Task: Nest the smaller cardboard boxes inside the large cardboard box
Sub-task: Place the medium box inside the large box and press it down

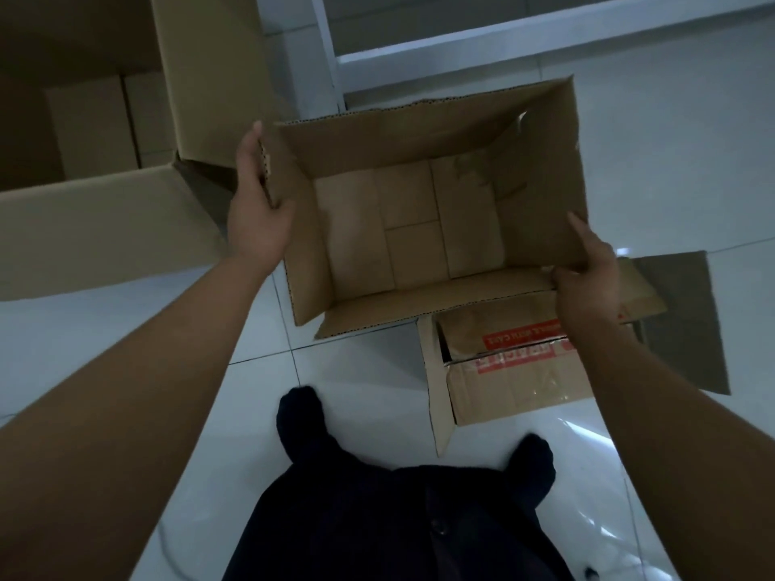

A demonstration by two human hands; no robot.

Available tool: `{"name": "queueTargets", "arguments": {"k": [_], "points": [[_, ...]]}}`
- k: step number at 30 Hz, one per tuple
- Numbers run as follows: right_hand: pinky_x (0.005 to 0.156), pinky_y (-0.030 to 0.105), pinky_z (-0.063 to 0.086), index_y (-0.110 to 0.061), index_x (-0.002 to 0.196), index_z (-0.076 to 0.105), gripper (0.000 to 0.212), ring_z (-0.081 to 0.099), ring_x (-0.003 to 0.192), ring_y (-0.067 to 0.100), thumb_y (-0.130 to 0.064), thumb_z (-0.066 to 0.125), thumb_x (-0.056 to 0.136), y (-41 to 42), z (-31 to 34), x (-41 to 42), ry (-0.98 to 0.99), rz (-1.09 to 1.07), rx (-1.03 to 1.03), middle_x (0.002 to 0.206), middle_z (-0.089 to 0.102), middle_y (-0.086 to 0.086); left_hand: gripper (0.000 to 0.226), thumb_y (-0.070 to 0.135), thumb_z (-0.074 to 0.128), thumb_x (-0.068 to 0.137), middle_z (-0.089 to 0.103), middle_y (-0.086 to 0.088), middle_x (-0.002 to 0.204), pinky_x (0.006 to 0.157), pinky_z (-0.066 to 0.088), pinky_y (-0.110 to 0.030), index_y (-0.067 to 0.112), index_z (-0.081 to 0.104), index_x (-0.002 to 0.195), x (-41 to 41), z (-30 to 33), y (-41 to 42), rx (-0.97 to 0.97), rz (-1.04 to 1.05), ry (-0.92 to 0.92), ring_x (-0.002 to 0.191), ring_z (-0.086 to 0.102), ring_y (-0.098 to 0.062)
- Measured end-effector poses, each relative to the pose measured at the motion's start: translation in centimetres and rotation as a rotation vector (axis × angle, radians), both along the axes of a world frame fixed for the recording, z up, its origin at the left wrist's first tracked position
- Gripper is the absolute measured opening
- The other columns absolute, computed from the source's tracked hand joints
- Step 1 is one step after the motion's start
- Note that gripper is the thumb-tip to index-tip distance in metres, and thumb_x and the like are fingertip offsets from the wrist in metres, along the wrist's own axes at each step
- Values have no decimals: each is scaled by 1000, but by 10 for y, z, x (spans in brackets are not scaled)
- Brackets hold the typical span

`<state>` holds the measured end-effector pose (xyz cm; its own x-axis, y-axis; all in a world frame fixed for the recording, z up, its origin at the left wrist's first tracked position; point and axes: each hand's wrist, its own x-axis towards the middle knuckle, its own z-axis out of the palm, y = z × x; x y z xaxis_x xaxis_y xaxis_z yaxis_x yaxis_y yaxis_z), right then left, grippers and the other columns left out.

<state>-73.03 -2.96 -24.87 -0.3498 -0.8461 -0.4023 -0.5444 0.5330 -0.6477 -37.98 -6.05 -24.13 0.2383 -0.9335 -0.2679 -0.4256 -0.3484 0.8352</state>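
Note:
An open, empty brown cardboard box (419, 228) is held above the floor in the middle of the head view. My left hand (258, 203) grips its left wall and my right hand (587, 274) grips its near right corner. The large cardboard box (84, 228) stands open at the upper left, its flaps spread, with smaller boxes (96, 127) seen inside it. Another small box (511, 371) with red tape lies on the floor under my right forearm.
The floor is glossy white tile (126, 337). A white frame or shelf base (419, 52) runs along the top. A flat dark cardboard sheet (687, 312) lies at the right. My dark trousers and socked feet (302, 417) are at the bottom.

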Motion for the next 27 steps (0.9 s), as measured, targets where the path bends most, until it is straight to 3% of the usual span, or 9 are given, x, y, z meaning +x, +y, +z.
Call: {"name": "queueTargets", "arguments": {"k": [5,9,11,14,17,19,21,24,27], "points": [[80,-3,33,-36,126,55,58,46,86,5,7,39,90,13,67,-6,100,21,-203,100,46,3,79,-16,41,83,26,-11,152,114,29,-47,13,9,148,-1,55,32,-68,41,102,141,29,-21],[85,-2,30,-30,135,46,60,42,92,-3,9,34,90,29,136,-4,110,137,-314,105,46,4,71,-16,40,84,32,-11,146,108,35,-55,14,14,143,2,116,67,-44,60,133,134,37,-26],[92,-2,28,-29,140,40,59,42,108,-5,6,32,93,34,168,0,108,175,-298,122,49,-1,66,-14,43,84,41,-6,134,101,44,-51,16,22,139,11,148,82,-31,122,139,122,47,-20],[104,13,31,-34,139,38,58,40,125,5,2,30,95,36,211,14,88,220,-223,140,44,-7,66,-4,51,85,51,-3,124,79,56,-27,24,24,138,33,189,98,6,216,126,102,59,-6],[92,17,42,-40,132,43,57,48,105,-4,-1,31,92,38,238,40,76,240,-203,125,49,-17,65,6,55,87,54,8,113,60,51,-11,32,24,137,63,213,111,29,251,96,85,61,10],[66,6,43,-43,126,46,58,54,78,-9,0,34,88,38,246,61,85,223,-232,108,55,-24,65,7,56,87,55,18,105,55,49,-10,36,24,136,86,223,117,33,282,68,80,61,14],[51,9,43,-40,120,50,56,56,68,-7,-2,37,82,38,255,86,95,192,-287,94,58,-23,64,8,56,87,54,28,100,57,49,-14,39,25,133,113,230,120,28,300,39,77,60,15],[53,14,48,-39,115,54,52,59,71,3,-2,39,82,34,267,134,92,153,-317,100,61,-10,59,10,55,88,55,32,97,54,50,-12,44,25,126,157,246,122,53,306,6,75,61,13],[55,19,51,-40,113,55,49,59,71,8,-2,42,84,25,276,190,71,158,-332,101,61,-7,54,14,51,92,60,12,106,51,51,-11,52,26,119,208,266,120,31,319,-17,78,65,0]]}}
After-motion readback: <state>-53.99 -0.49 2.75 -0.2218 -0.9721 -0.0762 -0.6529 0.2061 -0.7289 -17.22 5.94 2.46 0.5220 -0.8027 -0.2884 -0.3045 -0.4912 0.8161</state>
